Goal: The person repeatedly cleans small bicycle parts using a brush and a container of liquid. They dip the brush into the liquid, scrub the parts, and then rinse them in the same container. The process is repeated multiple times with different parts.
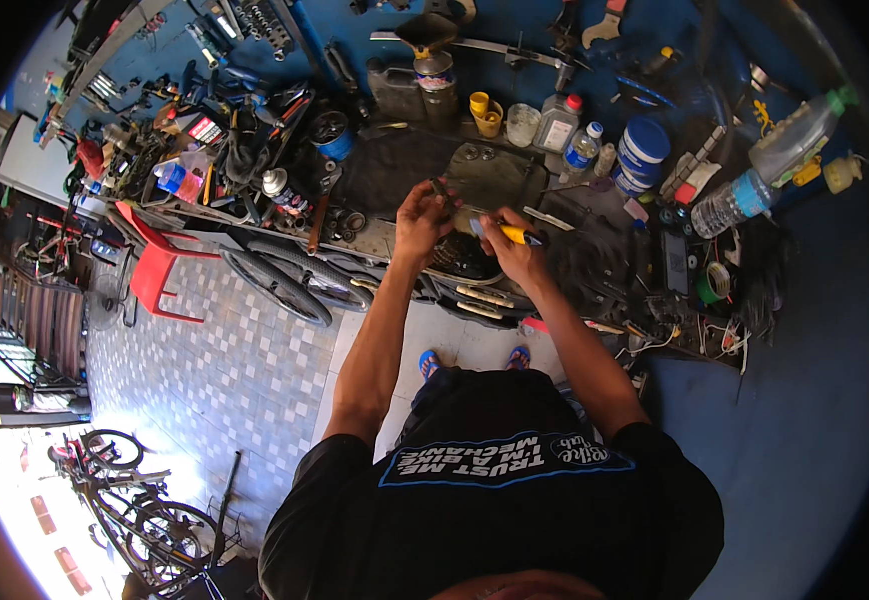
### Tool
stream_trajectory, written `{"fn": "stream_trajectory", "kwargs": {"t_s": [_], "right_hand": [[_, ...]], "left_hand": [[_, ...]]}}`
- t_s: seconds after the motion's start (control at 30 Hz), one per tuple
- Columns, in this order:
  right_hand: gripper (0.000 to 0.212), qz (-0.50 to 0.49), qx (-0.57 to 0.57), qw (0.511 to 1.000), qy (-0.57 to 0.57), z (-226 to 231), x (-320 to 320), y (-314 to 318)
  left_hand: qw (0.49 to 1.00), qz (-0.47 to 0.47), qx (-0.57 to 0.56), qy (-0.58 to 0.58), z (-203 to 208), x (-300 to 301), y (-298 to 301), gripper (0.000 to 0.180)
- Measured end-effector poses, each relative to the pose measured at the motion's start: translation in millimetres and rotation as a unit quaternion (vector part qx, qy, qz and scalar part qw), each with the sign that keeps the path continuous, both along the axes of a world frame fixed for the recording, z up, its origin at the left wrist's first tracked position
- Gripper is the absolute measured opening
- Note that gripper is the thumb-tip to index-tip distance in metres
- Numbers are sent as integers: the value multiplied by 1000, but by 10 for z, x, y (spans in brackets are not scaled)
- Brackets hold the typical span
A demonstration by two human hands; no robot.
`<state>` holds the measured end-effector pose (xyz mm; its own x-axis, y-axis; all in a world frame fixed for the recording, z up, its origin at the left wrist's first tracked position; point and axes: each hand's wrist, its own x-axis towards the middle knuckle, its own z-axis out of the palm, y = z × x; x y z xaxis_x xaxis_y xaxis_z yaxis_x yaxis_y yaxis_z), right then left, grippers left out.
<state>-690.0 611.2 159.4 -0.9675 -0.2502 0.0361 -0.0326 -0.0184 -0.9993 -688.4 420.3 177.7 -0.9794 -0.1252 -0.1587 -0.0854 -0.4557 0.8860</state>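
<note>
My left hand (419,225) is raised over the bench's front edge, its fingers pinching a small dark metal part (440,188). Close by on the right, my right hand (517,258) is closed around a tool with a yellow and black handle (521,236); its working end is too small to make out. Under and between the hands sits a dark, greasy round container (467,262), partly covered by them. A dark mat (380,170) lies on the bench just beyond my left hand.
A spray can (280,188), an orange-handled hammer (319,222) and loose round parts stand left on the bench. Bottles and a blue-and-white tub (642,155) line the back right. Bicycle wheels (275,285) and a red chair (160,262) are at the left.
</note>
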Motion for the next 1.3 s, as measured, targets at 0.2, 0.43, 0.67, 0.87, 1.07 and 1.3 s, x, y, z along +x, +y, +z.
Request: {"fn": "stream_trajectory", "kwargs": {"t_s": [0.2,0.43,0.67,0.87,1.07,1.3], "right_hand": [[37,-30,-92,994,-44,217,-14,-320],[33,-43,-22,992,-117,-190,116,26],[30,20,300,936,184,-282,149,229],[33,-29,50,998,-27,136,-126,5],[39,-38,-30,998,-50,133,-113,-149],[41,-36,-62,997,-32,199,-50,-399]], "left_hand": [[1000,-8,-11,-10,-131,122,11,30],[999,28,41,17,45,74,-63,26],[999,49,-8,-18,-127,-64,-73,35],[998,31,-50,-31,-157,10,-12,30],[999,15,19,32,-89,35,13,25],[998,-13,17,54,-260,108,-76,25]]}}
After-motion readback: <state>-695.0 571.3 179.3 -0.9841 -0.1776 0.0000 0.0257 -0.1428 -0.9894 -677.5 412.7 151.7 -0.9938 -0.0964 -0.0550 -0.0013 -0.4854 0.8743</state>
